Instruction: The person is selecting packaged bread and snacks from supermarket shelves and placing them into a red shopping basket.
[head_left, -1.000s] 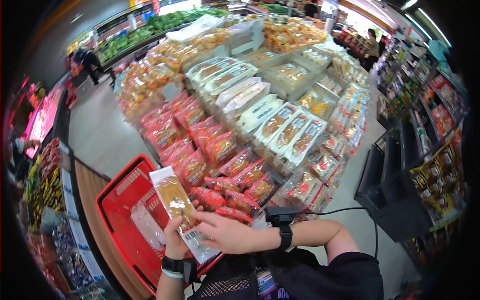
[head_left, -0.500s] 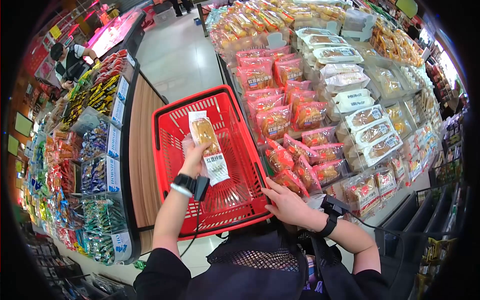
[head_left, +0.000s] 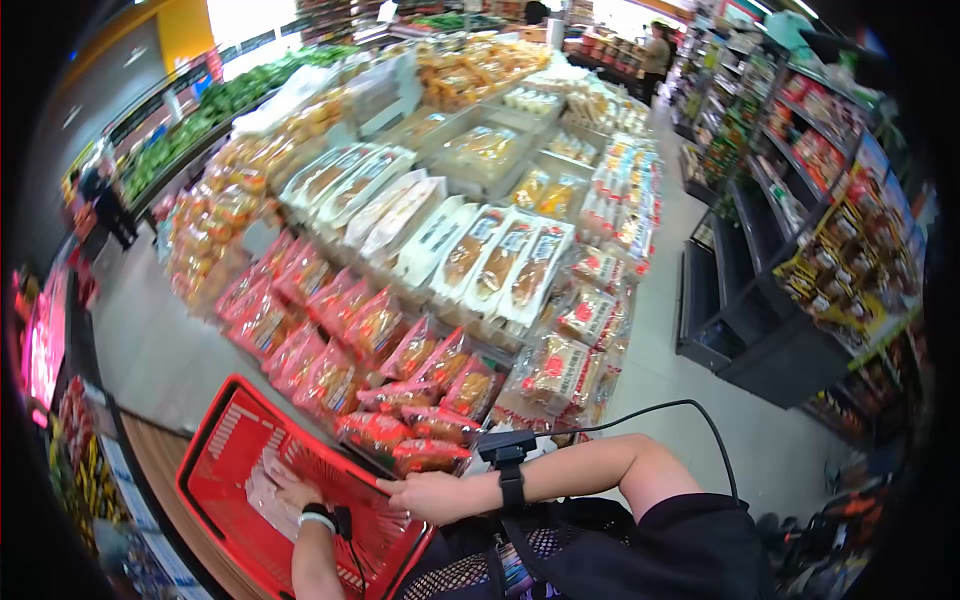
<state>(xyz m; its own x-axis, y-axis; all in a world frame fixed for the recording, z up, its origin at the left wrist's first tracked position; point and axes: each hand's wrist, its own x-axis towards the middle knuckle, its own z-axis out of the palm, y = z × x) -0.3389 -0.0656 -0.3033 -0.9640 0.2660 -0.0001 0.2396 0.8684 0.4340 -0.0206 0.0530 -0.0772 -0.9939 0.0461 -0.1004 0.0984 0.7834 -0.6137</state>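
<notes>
**Left hand dropping into the basket, packet with it**

Lower than half a second ago, your left hand (head_left: 290,495) is now reaching deep inside the basket (head_left: 205,445). Earlier it was holding the packet up above the mesh, with the label facing you. Your head is also turning back toward the bread display (head_left: 400,340), so the basket is sitting down in the bottom-left corner of your view.

As far as the picture shows, the placing is nearly finished. A pale packet (head_left: 262,490) is lying on the basket floor, just beside your left fingers and perhaps touching them. What seems to be left is letting go and drawing that hand out, since it is not yet clear of the rim.

Your left fingers are pointing down at the packet, but the blur is hiding whether they are gripping it or already loosening, so I cannot tell. Your right hand (head_left: 430,495) is lying along the near rim of the basket, and its fingers appear to be curling over the rim and steadying it.

The packet is no longer standing up. It looks to be lying flat, with its long axis running roughly along the basket's length, from the near end up toward the far corner. Which end is the label end is too smeared to say.
</notes>
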